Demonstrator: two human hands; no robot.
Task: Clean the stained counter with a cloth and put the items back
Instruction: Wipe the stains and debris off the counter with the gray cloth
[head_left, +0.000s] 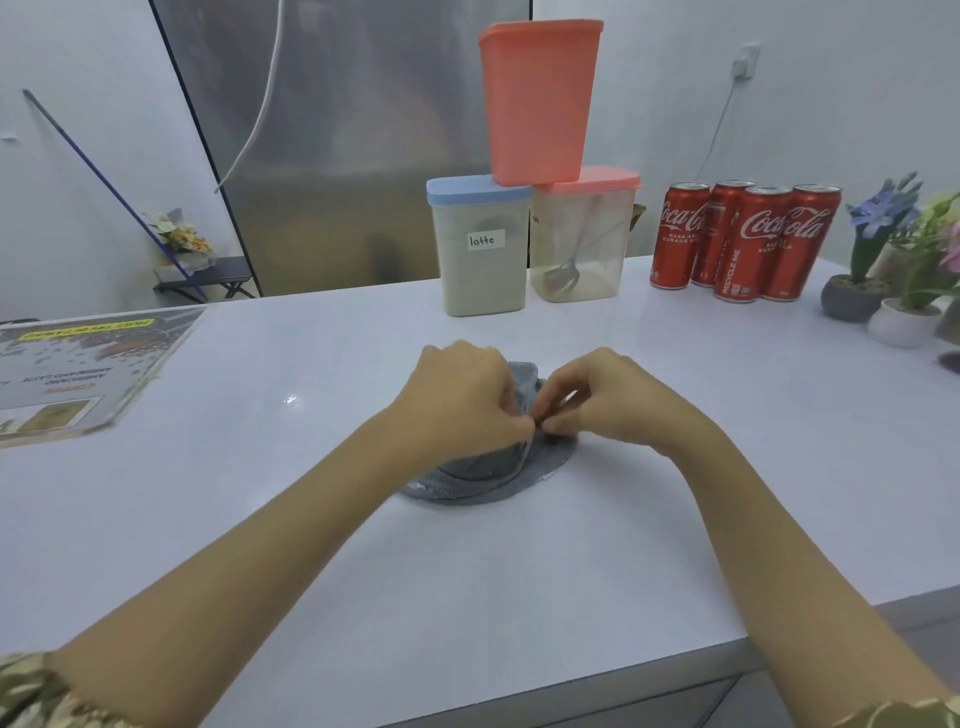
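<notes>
Both bare forearms are extended forward from the lower corners and angled inward until the hands nearly meet. The left hand (462, 395) is seen knuckles up with fingers curled in a pinch; the right hand (608, 397) is likewise curled, thumb and fingertips pinched just beside the left.

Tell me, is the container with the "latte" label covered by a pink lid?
No, the latte container has a blue lid; the pink lid sits on the spoon container beside it.
</notes>
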